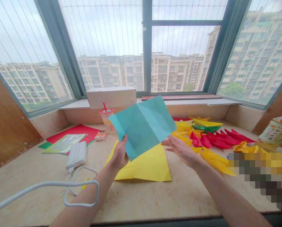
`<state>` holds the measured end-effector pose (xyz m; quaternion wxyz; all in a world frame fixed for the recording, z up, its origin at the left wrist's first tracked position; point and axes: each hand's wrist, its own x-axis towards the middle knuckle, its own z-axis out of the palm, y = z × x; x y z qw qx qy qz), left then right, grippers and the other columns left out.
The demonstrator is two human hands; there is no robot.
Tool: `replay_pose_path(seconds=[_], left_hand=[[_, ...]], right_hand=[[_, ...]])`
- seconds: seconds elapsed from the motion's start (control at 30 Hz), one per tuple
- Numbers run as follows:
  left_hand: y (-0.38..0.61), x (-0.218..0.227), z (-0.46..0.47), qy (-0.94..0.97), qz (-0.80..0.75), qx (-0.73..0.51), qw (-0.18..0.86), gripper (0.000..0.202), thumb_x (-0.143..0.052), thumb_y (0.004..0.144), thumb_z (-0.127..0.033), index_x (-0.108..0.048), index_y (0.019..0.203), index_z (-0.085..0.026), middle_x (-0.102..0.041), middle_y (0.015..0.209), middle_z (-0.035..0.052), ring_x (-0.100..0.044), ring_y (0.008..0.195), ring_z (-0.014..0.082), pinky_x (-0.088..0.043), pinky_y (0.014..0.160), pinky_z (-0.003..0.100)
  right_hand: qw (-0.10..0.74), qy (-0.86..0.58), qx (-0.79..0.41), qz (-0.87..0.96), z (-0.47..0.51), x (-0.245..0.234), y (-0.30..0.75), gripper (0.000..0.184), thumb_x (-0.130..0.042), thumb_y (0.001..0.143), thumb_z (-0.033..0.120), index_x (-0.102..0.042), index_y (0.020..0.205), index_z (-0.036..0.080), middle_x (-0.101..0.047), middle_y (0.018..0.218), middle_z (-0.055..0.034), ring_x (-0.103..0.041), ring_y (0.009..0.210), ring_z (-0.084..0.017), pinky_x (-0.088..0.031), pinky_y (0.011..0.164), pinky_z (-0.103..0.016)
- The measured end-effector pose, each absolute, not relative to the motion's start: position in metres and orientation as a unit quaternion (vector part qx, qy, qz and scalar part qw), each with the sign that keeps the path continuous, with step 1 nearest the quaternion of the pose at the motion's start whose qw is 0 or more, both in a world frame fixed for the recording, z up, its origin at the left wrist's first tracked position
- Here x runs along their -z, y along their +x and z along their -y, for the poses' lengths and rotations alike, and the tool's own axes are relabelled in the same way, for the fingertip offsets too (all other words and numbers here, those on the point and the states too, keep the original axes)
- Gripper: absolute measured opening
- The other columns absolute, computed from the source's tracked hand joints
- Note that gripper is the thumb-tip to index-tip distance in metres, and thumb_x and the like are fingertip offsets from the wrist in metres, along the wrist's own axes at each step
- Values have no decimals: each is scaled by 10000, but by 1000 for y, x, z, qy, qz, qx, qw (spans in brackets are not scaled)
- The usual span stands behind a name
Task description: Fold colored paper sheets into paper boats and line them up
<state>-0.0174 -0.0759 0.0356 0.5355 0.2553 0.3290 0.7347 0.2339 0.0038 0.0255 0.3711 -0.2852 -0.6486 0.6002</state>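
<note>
A sheet of light blue paper (145, 124) with crease lines is held up, tilted, over the worktop. My left hand (120, 153) grips its lower left edge, thumb on the near face and the other fingers mostly hidden behind. At the lower right edge is my right hand (178, 149), its fingers stretched out and loosely apart. Whether those fingertips touch the paper I cannot tell. Beneath the blue sheet, a yellow sheet of paper (147, 168) lies on the worktop, partly covered from view.
Folded paper boats (208, 129) in yellow, green and red crowd the right side, near a drink bottle (277, 129). On the left lie a white power bank (76, 154) with its cable (46, 184) and red paper (74, 130). A cup (106, 118) and white box (111, 97) stand behind.
</note>
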Motion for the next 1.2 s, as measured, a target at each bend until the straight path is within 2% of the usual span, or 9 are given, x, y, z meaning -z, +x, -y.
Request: replay_pose_path(seconds=[0.1, 0.2, 0.43, 0.53, 0.7, 0.8, 0.93, 1.07, 1.2], left_hand=[[-12, -31, 78, 285, -309, -711, 564, 487, -567, 930, -346, -522, 1368, -136, -676, 1258, 138, -567, 1258, 291, -394, 1128, 456], [-7, -27, 83, 338, -298, -650, 612, 446, -573, 931, -320, -555, 1338, -137, -639, 1316, 137, -538, 1286, 296, -355, 1147, 453], [-22, -3, 89, 504, -337, -449, 657, 311, -665, 872, -311, -701, 1157, -193, -711, 1197, 92, -613, 1173, 302, -386, 1085, 460], [-34, -8, 87, 485, -260, -486, 679, 442, -678, 834, -451, -679, 1190, -188, -711, 1193, 104, -594, 1202, 328, -382, 1077, 490], [-45, -38, 82, 406, -228, -614, 638, 767, -506, 781, -751, -646, 1229, -145, -676, 1243, 165, -584, 1209, 371, -445, 1016, 501], [-44, -41, 80, 413, -305, -589, 624, 601, -636, 792, -610, -658, 1201, -171, -726, 1143, 139, -661, 1099, 328, -521, 923, 429], [-37, -31, 79, 424, -382, -565, 597, 491, -743, 802, -338, -603, 1261, -235, -747, 1094, 94, -715, 979, 259, -560, 847, 353], [-36, -29, 80, 427, -396, -564, 586, 501, -755, 790, -335, -600, 1255, -232, -736, 1117, 107, -728, 922, 264, -580, 801, 359], [-35, -32, 80, 427, -393, -576, 576, 531, -763, 778, -316, -584, 1277, -278, -725, 1147, 79, -725, 918, 250, -572, 791, 340]], right_hand=[[348, -199, -648, 647, 9, -25, 225, 430, -573, 887, 596, -600, 1135, 246, -696, 1148, -96, -635, 1113, -243, -481, 928, -405], [394, -185, -665, 607, 10, -25, 220, 442, -610, 889, 541, -533, 1250, 297, -703, 1130, -60, -676, 988, -200, -514, 848, -353], [515, -244, -641, 514, -9, -23, 226, 403, -730, 793, 506, -595, 1093, 273, -750, 905, -8, -685, 663, -156, -550, 609, -280], [549, -281, -606, 501, -15, -25, 233, 471, -787, 732, 471, -595, 1117, 279, -763, 909, -7, -690, 636, -167, -544, 546, -268], [519, -292, -600, 535, -21, -31, 245, 512, -779, 722, 467, -621, 1161, 254, -773, 937, -40, -729, 747, -242, -598, 658, -365], [485, -295, -600, 563, -22, -30, 247, 550, -775, 704, 507, -630, 1168, 251, -775, 961, -54, -734, 818, -284, -599, 715, -413], [432, -306, -600, 600, -20, -30, 246, 639, -762, 707, 532, -580, 1249, 247, -776, 925, -47, -725, 717, -243, -577, 624, -355], [393, -279, -609, 630, -15, -30, 247, 691, -786, 699, 487, -529, 1308, 285, -762, 861, -12, -661, 559, -172, -547, 560, -313], [399, -274, -603, 634, -14, -28, 248, 557, -764, 704, 525, -637, 1182, 267, -730, 754, -5, -608, 507, -157, -516, 528, -300]])
